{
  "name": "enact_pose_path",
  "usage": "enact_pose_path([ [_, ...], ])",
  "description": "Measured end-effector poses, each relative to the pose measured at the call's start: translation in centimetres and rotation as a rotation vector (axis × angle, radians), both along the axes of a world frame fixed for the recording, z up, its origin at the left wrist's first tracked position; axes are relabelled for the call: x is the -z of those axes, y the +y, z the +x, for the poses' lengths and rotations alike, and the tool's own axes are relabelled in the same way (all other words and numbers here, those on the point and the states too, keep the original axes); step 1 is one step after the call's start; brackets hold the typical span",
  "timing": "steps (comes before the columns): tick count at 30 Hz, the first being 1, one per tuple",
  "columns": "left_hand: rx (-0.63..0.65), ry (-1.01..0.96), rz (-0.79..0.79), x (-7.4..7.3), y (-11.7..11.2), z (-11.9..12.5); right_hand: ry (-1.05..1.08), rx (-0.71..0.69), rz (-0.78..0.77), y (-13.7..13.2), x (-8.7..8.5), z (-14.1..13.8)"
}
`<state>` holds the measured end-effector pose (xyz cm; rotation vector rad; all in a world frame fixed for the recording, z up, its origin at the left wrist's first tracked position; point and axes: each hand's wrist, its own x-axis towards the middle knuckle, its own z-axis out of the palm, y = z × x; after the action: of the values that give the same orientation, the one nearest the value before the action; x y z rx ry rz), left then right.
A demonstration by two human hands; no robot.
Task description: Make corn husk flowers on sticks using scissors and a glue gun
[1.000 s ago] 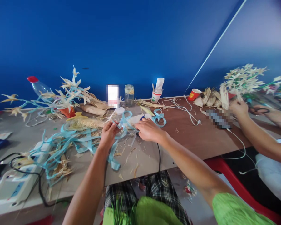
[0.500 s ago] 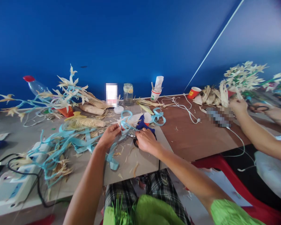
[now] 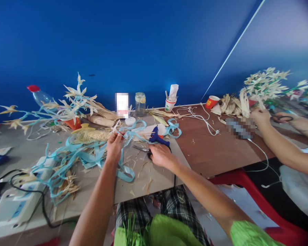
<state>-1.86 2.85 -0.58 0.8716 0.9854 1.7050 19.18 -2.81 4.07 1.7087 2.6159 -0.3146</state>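
My left hand [image 3: 114, 147] is closed on a small pale straw flower with a light blue ribbon [image 3: 128, 134] trailing from it across the table. My right hand [image 3: 160, 154] rests on the table with its fingers curled over the black handles of a pair of scissors [image 3: 141, 149], whose blades point left. A blue glue gun [image 3: 157, 137] lies just beyond my right hand. A heap of blue ribbon strips [image 3: 74, 157] lies left of my left hand.
Straw flower branches [image 3: 59, 109], a red-capped bottle [image 3: 38, 95], a glass jar [image 3: 140, 103], paper cups [image 3: 170, 104] and white cords [image 3: 202, 119] crowd the table's back. A power strip with black cables [image 3: 17, 201] sits at front left. Another person's hands [image 3: 261, 118] work straw flowers [image 3: 269, 83] at right.
My right hand drew back from the glue gun and settled on the scissors. My left hand moved left and a little away from me with the flower and ribbon.
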Motion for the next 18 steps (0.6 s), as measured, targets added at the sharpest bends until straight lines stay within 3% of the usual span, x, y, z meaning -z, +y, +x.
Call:
enact_pose_path([
  [5,0.074,-0.219,-0.025,-1.3,-0.7,0.4,0.427,0.191,-0.232,1.0,1.0,3.1],
  [8,0.090,-0.256,-0.041,-1.5,-0.8,0.4,0.906,0.303,-0.584,0.8,1.7,5.0],
  [11,0.102,-0.256,-0.050,-1.3,-0.7,0.4,1.377,0.265,-0.895,0.0,2.1,5.8],
  [14,0.114,-0.248,-0.051,-1.1,-0.7,0.4,1.506,0.182,-1.093,-0.7,2.2,5.0],
  [18,0.119,-0.223,-0.051,-1.0,-0.7,0.2,1.487,0.092,-1.189,-0.6,2.3,3.0],
])
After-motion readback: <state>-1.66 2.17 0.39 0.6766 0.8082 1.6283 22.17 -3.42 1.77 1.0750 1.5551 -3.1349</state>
